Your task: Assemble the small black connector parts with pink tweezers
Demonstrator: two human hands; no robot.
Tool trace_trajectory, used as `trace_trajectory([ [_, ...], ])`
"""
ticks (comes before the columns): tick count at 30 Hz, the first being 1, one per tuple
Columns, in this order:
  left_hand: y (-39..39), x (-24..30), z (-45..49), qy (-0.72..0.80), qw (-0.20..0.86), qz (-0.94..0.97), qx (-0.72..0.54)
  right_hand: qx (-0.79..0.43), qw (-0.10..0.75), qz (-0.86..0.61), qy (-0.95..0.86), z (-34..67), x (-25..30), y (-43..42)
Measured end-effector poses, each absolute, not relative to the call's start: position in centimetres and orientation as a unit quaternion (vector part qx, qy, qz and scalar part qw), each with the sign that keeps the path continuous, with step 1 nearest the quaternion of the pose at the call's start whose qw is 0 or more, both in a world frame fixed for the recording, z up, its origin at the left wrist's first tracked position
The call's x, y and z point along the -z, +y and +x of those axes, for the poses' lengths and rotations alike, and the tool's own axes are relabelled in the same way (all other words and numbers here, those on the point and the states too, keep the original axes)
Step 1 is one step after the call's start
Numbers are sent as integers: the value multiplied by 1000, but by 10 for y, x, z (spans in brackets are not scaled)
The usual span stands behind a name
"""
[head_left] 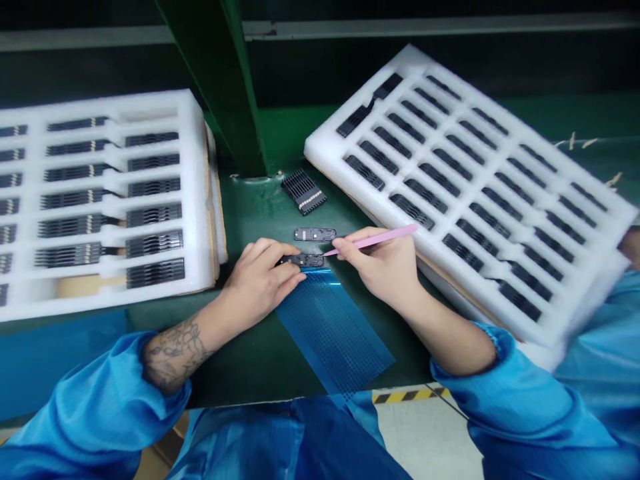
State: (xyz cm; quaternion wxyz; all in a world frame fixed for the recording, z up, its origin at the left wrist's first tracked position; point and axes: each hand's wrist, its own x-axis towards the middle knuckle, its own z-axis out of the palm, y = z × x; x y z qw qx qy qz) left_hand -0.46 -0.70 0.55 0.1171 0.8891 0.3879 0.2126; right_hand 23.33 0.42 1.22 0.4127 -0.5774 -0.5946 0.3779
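Note:
My left hand (257, 283) presses its fingers on a small flat black part (303, 261) lying on the green mat (250, 207). My right hand (380, 263) grips a slim pink pointed tool (375, 240), and its tip sits just at the right end of that part. Another flat black part (315, 234) lies just beyond, apart from both hands. Farther up stands a bundled stack of black strips (304, 191). A blue film sheet (333, 330) with rows of small marks lies under and near my hands.
Two white foam trays holding rows of black parts flank the mat: the left tray (195, 200) lies flat, and the right tray (320, 150) is tilted and blurred. A green post (215, 80) rises behind the mat. Yellow-black tape (405, 396) marks the floor.

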Motion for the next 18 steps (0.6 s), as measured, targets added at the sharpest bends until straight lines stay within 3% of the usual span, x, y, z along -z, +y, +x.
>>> trace_trajectory([
  [18, -6, -5, -5, 382, 116, 892, -212, -401, 415, -581, -574, 234, -13, 6],
])
